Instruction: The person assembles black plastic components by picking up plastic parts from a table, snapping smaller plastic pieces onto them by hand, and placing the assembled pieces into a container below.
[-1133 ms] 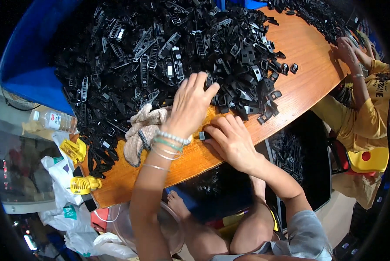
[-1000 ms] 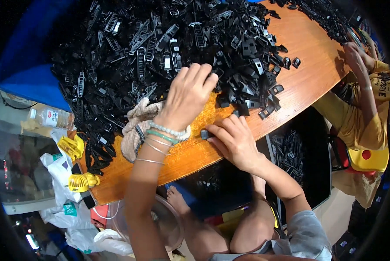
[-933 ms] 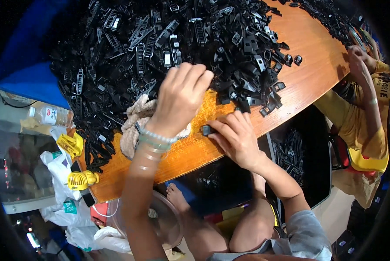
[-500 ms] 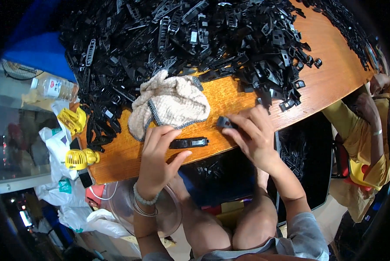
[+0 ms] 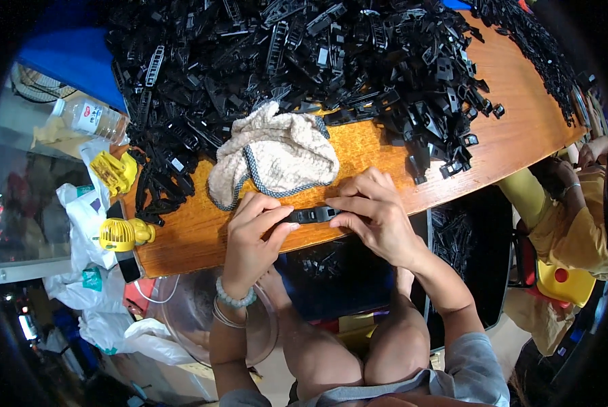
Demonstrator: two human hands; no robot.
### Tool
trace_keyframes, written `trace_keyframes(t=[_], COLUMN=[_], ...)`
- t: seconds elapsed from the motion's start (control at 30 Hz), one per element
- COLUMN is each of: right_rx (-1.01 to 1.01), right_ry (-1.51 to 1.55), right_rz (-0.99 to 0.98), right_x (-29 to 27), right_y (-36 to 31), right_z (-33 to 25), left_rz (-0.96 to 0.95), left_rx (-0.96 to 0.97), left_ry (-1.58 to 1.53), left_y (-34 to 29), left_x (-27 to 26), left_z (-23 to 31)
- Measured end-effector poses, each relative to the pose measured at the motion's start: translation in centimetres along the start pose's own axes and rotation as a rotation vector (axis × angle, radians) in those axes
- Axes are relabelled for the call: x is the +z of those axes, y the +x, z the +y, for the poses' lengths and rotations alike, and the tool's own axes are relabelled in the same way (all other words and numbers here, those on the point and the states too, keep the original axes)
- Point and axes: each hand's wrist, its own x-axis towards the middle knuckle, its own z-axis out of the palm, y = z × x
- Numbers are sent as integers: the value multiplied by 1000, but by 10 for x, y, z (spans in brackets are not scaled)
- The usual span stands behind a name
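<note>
Both hands meet at a long black plastic part (image 5: 310, 216) near the front edge of the wooden table. My left hand (image 5: 255, 227) pinches its left end between thumb and fingers. At its right end, my right hand (image 5: 374, 214) grips with thumb and forefinger. The small dark piece that was in the right hand cannot be told apart from the part now. Just beyond the hands lies a crumpled cream cloth (image 5: 290, 152) with a checked border.
A large heap of black plastic parts (image 5: 304, 61) covers the far table. To the left are a yellow handheld fan (image 5: 124, 234), a plastic bottle (image 5: 90, 121) and white bags (image 5: 87, 224). Dark bins (image 5: 463, 237) stand below the edge. Another person's arm (image 5: 575, 193) shows at right.
My right hand has moved left with its small dark piece to the long part's right end. The left hand, open beside the part before, has closed on its left end.
</note>
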Motion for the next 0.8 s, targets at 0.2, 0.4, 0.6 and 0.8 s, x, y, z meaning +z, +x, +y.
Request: trace_keyframes(t=[0.2,0.4,0.6,0.8], right_rx=[-40,-124,-13,67], right_ry=[18,210,-631,-706], right_rz=[21,-206,256,212], right_x=[13,-6,-43,-46], right_y=[2,-5,37,40], right_z=[2,10,34,48], left_rz=[-6,-117,45,-38], left_rx=[42,113,334,176], left_ry=[-1,-58,91,381], left_y=[4,18,94,143], left_x=[8,-9,23,58], left_z=[5,8,16,8])
